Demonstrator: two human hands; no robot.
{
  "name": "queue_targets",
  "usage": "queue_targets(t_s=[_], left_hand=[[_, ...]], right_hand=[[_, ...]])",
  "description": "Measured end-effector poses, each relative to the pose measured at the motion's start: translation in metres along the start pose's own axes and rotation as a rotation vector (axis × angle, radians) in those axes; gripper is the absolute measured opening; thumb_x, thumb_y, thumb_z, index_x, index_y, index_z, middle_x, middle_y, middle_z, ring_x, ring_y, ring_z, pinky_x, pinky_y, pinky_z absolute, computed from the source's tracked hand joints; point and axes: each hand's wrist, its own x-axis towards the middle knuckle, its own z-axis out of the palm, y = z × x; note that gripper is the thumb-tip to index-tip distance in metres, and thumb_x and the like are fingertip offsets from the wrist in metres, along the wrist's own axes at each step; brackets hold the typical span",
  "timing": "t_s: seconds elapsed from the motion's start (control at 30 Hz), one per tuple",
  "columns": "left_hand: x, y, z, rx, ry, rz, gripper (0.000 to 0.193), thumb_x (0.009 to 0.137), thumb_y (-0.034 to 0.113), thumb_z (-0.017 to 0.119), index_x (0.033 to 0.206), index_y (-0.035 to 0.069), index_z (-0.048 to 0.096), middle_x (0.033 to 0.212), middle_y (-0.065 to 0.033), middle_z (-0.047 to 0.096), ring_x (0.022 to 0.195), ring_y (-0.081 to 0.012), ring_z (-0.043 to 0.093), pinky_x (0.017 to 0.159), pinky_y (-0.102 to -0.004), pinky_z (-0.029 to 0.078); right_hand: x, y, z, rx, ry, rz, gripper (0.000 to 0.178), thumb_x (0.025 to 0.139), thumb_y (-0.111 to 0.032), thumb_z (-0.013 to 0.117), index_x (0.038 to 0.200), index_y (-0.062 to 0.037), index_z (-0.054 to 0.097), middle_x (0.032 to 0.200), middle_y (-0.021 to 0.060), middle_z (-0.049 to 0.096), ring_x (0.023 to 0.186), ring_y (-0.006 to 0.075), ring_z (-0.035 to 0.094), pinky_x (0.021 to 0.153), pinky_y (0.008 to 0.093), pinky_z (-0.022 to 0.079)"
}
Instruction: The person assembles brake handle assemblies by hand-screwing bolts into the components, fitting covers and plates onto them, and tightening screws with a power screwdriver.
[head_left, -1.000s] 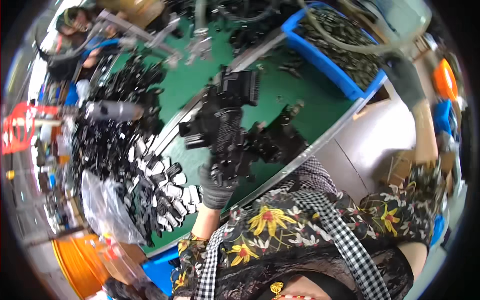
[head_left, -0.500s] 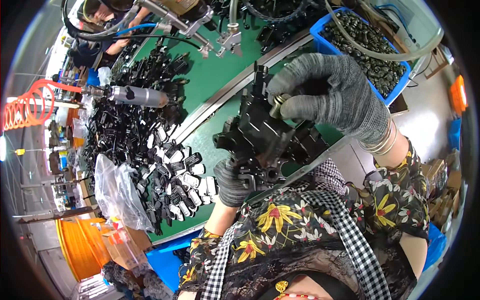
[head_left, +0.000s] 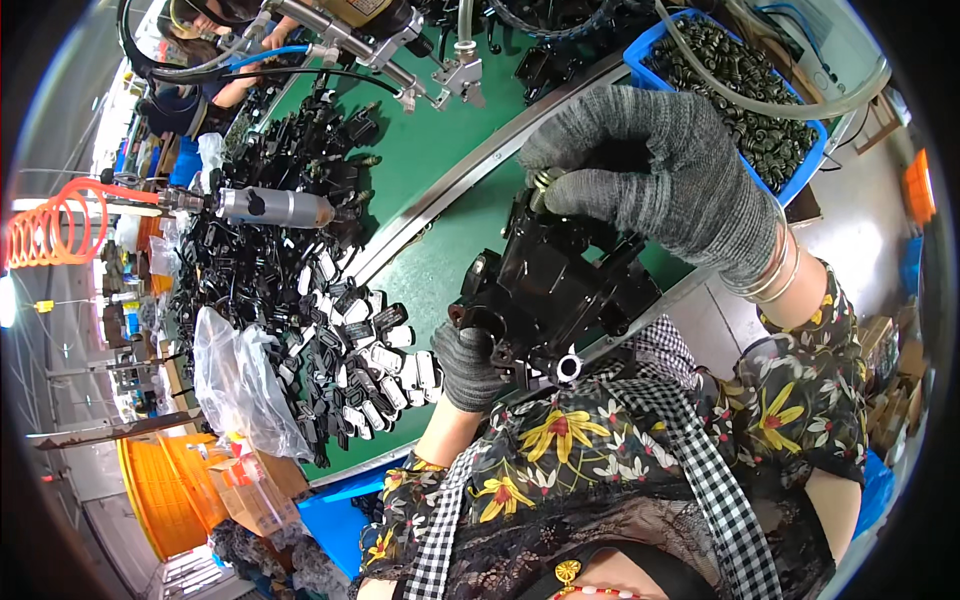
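At the centre of the head view, slightly toward 3 o'clock, holds a black part [head_left: 560, 285] over the green table [head_left: 425, 270]. With the gloved left hand [head_left: 467, 368], grips the part at its 7 o'clock end; cannot tell the exact place of the fingers beneath. With the right hand [head_left: 665, 180], gloved too and at 1 o'clock of the part, pinches a small spring [head_left: 541, 190] between thumb and finger, at the part's 12 o'clock end. Cannot tell touching from mere nearness there.

Compared with half a second ago, shows the spring carried from above the part's body to its far end, and the part turned a little. Means, by judgement, carrying nearly finished, and good alignment of spring and part now more important.

Toward 2 o'clock, shows a blue bin [head_left: 808, 160] full of small coiled pieces; toward 8 o'clock, a heap [head_left: 365, 350] of black and white pieces; toward 10 o'clock, a silver tool [head_left: 275, 207].
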Motion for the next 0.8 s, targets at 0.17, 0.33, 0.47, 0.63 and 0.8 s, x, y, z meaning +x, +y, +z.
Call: queue_targets(t_s=[0.17, 0.33, 0.47, 0.63, 0.8], left_hand=[[-0.011, -0.003, 0.012, -0.618, 0.006, -0.415, 0.052, 0.086, 0.045, 0.064, 0.112, 0.000, 0.063, 0.083, -0.0041, 0.066, 0.073, -0.0120, 0.064, 0.063, -0.0280, 0.052], [-0.012, -0.028, 0.013, -0.092, -0.008, 0.019, 0.042, 0.082, 0.033, 0.071, 0.112, 0.006, 0.063, 0.080, -0.0045, 0.067, 0.068, -0.0190, 0.066, 0.060, -0.0293, 0.051], [-0.003, -0.008, 0.004, 0.090, -0.022, 0.120, 0.035, 0.077, 0.020, 0.073, 0.109, 0.010, 0.064, 0.084, -0.0072, 0.068, 0.066, -0.0239, 0.066, 0.060, -0.0310, 0.051], [0.015, 0.029, -0.004, 0.165, -0.066, 0.025, 0.029, 0.073, 0.012, 0.071, 0.101, 0.010, 0.066, 0.077, -0.0056, 0.069, 0.065, -0.0212, 0.068, 0.059, -0.0300, 0.052], [-0.001, -0.013, 0.009, 0.078, -0.098, 0.051, 0.028, 0.070, 0.018, 0.075, 0.096, 0.010, 0.067, 0.074, -0.0053, 0.068, 0.063, -0.0219, 0.067, 0.057, -0.0322, 0.052]], right_hand=[[0.002, -0.007, -0.007, 0.091, -0.104, 0.064, 0.024, 0.075, -0.011, 0.080, 0.097, -0.0053, 0.072, 0.090, 0.0032, 0.071, 0.083, 0.0097, 0.066, 0.078, 0.0259, 0.054], [0.002, -0.006, -0.012, -0.017, -0.137, -0.051, 0.024, 0.075, -0.012, 0.081, 0.096, -0.0049, 0.072, 0.088, 0.0040, 0.072, 0.081, 0.0096, 0.066, 0.077, 0.0262, 0.054], [0.000, -0.003, -0.008, -0.010, -0.139, 0.110, 0.023, 0.077, -0.018, 0.079, 0.094, -0.0041, 0.071, 0.087, 0.0042, 0.071, 0.079, 0.0122, 0.066, 0.073, 0.0282, 0.053], [-0.006, -0.001, -0.001, -0.292, -0.184, -0.126, 0.023, 0.081, -0.024, 0.073, 0.090, -0.0038, 0.067, 0.083, 0.0105, 0.065, 0.078, 0.0266, 0.064, 0.070, 0.0347, 0.051], [-0.010, -0.011, -0.012, -0.478, -0.182, -0.235, 0.022, 0.079, -0.024, 0.072, 0.091, -0.0061, 0.068, 0.084, 0.0095, 0.062, 0.080, 0.0276, 0.062, 0.072, 0.0365, 0.051]])
